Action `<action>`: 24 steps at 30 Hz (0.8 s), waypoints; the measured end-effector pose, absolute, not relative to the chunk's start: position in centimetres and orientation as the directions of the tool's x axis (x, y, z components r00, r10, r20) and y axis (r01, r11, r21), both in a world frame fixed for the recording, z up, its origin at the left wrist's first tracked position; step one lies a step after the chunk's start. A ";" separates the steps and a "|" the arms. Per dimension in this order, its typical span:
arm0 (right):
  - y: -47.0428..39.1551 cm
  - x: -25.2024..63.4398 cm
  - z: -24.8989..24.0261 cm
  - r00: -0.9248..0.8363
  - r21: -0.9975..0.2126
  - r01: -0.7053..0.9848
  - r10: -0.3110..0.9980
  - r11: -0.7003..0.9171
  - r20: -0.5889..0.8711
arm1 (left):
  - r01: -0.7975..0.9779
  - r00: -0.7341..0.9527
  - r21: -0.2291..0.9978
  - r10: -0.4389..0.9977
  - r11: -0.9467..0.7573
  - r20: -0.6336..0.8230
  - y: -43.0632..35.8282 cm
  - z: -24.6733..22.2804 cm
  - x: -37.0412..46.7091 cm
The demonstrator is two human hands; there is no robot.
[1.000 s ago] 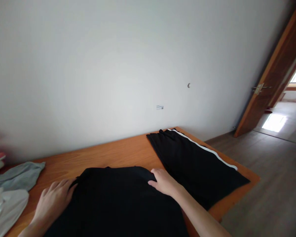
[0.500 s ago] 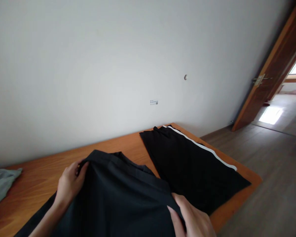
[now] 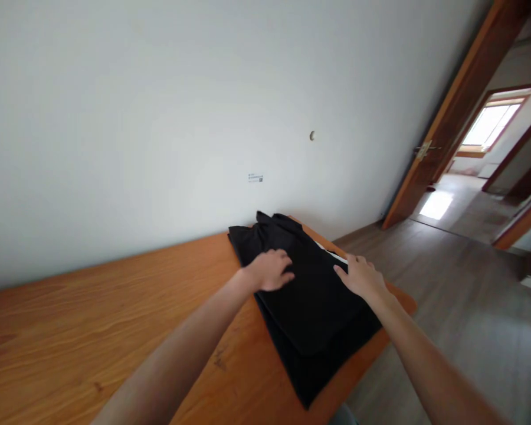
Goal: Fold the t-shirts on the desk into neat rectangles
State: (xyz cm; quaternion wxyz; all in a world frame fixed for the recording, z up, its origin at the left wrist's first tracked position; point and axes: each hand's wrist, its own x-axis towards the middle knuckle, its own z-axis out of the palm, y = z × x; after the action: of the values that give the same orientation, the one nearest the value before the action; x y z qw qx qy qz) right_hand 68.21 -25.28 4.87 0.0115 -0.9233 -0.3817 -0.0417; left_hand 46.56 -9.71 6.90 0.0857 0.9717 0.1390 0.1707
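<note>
A dark garment (image 3: pixel 310 301), likely a shirt, lies over a black garment (image 3: pixel 307 383) with a white stripe (image 3: pixel 335 255) at the right end of the wooden table. On the left part of the upper garment, my left hand (image 3: pixel 272 270) rests or hovers, fingers and thumb apart and nothing gripped. My right hand (image 3: pixel 361 276) is at the garment's right edge near the white stripe, thumb spread from the fingers. Whether the palms press on the cloth cannot be told. The far end of the upper garment is bunched near the wall.
The wooden table (image 3: pixel 128 313) runs along a white wall (image 3: pixel 137 130) bearing a small label (image 3: pixel 255 177). Past the table's right edge is a grey floor (image 3: pixel 464 295). An open wooden door (image 3: pixel 429 141) stands at the right.
The dark garment moved right and away, onto the striped black one. Both hands have let go of its edge and moved with it. The view has turned right.
</note>
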 end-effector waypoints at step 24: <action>-26.8 68.6 1.4 0.521 0.132 0.833 0.842 -0.537 0.137 | 0.028 0.861 0.364 0.207 -0.931 0.464 -22.4 -3.6 38.4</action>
State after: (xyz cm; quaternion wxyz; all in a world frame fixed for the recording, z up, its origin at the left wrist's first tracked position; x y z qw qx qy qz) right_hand 68.60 -26.79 1.38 -0.0250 -0.8717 -0.4806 -0.0925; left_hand 38.44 -22.44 -3.56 0.1751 0.9487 0.0621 0.2557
